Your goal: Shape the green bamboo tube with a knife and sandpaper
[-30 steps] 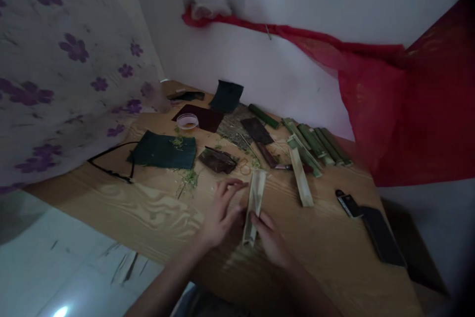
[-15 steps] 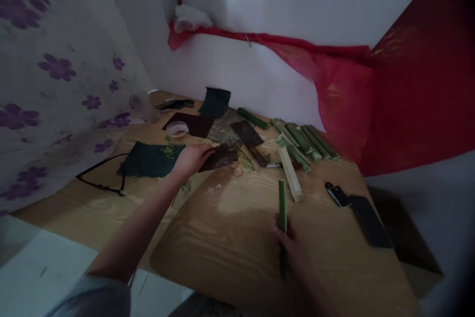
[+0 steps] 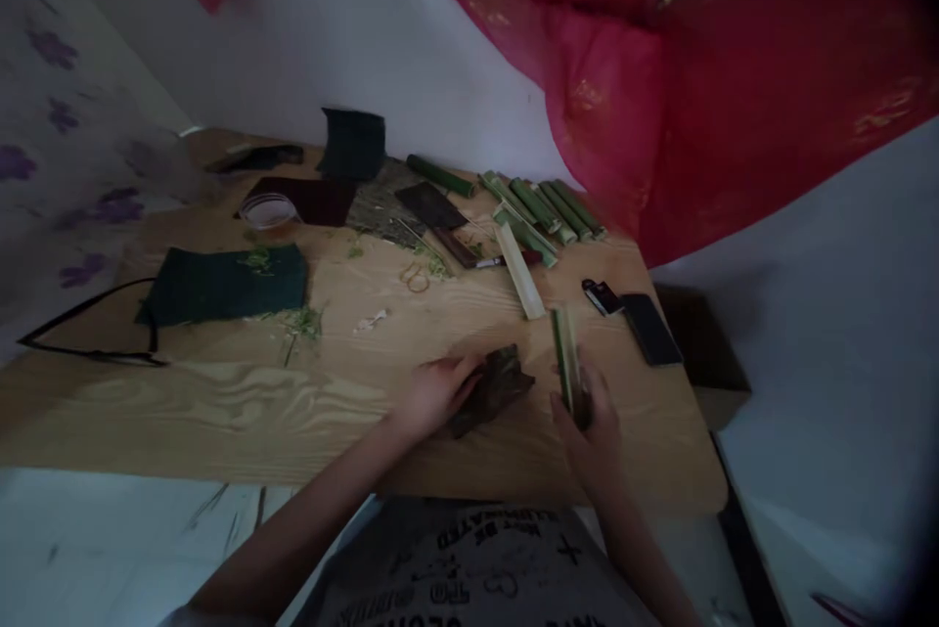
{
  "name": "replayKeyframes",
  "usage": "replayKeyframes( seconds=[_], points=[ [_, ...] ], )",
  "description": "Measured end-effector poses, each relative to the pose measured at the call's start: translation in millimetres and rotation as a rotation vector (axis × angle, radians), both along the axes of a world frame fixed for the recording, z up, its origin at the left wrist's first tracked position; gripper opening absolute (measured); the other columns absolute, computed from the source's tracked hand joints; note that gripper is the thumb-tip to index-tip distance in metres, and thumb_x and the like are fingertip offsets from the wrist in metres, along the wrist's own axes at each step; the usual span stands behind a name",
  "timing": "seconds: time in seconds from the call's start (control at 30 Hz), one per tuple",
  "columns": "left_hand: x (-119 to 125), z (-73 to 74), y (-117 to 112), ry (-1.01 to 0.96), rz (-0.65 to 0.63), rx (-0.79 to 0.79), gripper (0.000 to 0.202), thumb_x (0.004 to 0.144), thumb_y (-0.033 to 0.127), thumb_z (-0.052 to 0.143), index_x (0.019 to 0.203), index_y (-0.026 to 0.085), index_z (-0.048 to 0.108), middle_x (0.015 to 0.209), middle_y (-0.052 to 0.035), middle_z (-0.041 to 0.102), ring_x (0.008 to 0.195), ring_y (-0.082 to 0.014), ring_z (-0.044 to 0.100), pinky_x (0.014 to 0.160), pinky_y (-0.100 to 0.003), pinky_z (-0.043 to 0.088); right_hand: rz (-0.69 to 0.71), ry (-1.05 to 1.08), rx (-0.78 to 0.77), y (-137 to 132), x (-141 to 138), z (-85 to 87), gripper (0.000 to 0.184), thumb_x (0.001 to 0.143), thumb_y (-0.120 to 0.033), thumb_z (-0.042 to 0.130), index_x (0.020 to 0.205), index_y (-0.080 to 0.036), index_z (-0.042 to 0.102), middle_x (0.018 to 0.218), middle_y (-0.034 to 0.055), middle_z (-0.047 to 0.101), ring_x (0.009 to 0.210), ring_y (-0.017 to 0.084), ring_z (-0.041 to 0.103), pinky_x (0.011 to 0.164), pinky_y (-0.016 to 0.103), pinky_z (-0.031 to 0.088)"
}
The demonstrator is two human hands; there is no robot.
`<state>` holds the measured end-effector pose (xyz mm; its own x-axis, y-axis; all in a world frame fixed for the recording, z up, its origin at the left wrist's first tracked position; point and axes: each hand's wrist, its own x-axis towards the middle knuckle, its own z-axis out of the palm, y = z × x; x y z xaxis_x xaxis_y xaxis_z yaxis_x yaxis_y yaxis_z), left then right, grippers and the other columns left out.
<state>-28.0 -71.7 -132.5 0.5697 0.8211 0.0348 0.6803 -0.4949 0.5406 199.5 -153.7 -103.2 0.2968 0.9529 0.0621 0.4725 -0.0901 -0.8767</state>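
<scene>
My left hand (image 3: pixel 438 394) grips a creased, dark brown sheet of what looks like sandpaper (image 3: pixel 503 387) by its left side, low over the front of the table. To the right, my right hand (image 3: pixel 598 436) is closed around the lower part of a split bamboo piece (image 3: pixel 566 353), green outside and pale inside, standing nearly upright. The sheet and the bamboo are apart. Just beyond them lies another split bamboo piece (image 3: pixel 520 270), its pale hollow side up. A tool with a wooden handle (image 3: pixel 451 247) rests behind it.
Several green bamboo pieces (image 3: pixel 561 211) lie at the back by the wall. On the left are a green sheet (image 3: pixel 220 285) with shavings, a clear plastic cup (image 3: pixel 268 209) and a black strap (image 3: pixel 88 353). A phone (image 3: pixel 650 329) lies near the right edge.
My left hand has drawn the brown sheet from the middle of the table toward me and rightward, near the bamboo. My right hand still holds the bamboo piece. The view has shifted.
</scene>
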Motion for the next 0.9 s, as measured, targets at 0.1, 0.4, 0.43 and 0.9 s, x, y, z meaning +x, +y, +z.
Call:
replayKeyframes(
  seconds=[0.1,0.4,0.43,0.9],
  points=[
    [5.1,-3.1,-8.0,0.020,-0.064,0.047,0.033,0.100,0.034,0.043,0.118,0.023,0.068,0.097,-0.0092,0.072,0.084,-0.0229,0.067,0.077,-0.034,0.052,0.153,-0.127,-0.018,-14.3,-2.8,-9.7,0.059,0.091,-0.040,0.058,0.146,-0.025,0.043,0.142,0.0101,0.057,0.133,0.029,0.052,0.109,0.047,0.044],
    [12.7,-2.4,-42.0,0.106,0.001,0.289,0.068,0.089,0.059,0.055,0.137,0.010,0.056,0.144,-0.0197,0.052,0.130,-0.0354,0.045,0.114,-0.055,0.033,0.175,-0.287,-0.079,-41.9,3.9,-32.4,0.054,0.092,-0.049,0.054,0.136,-0.019,0.054,0.133,0.0154,0.064,0.121,0.032,0.061,0.102,0.049,0.049],
    [16.4,-5.6,-47.3,0.145,0.019,0.317,0.073,0.090,0.060,0.054,0.139,0.006,0.053,0.145,-0.0222,0.050,0.131,-0.0366,0.044,0.117,-0.056,0.029,0.180,-0.297,-0.089,-45.1,4.5,-36.1,0.055,0.092,-0.049,0.054,0.137,-0.018,0.053,0.135,0.0159,0.063,0.122,0.032,0.061,0.102,0.050,0.049],
    [27.4,-18.2,-53.7,0.081,-0.066,0.265,0.043,0.095,0.041,0.054,0.128,0.016,0.064,0.153,-0.0218,0.041,0.143,-0.0360,0.035,0.115,-0.053,0.035,0.283,-0.775,-0.112,-44.8,0.2,-34.3,0.041,0.100,-0.034,0.043,0.138,-0.033,0.059,0.125,0.0130,0.059,0.089,0.026,0.068,0.072,0.037,0.056]
  ],
)
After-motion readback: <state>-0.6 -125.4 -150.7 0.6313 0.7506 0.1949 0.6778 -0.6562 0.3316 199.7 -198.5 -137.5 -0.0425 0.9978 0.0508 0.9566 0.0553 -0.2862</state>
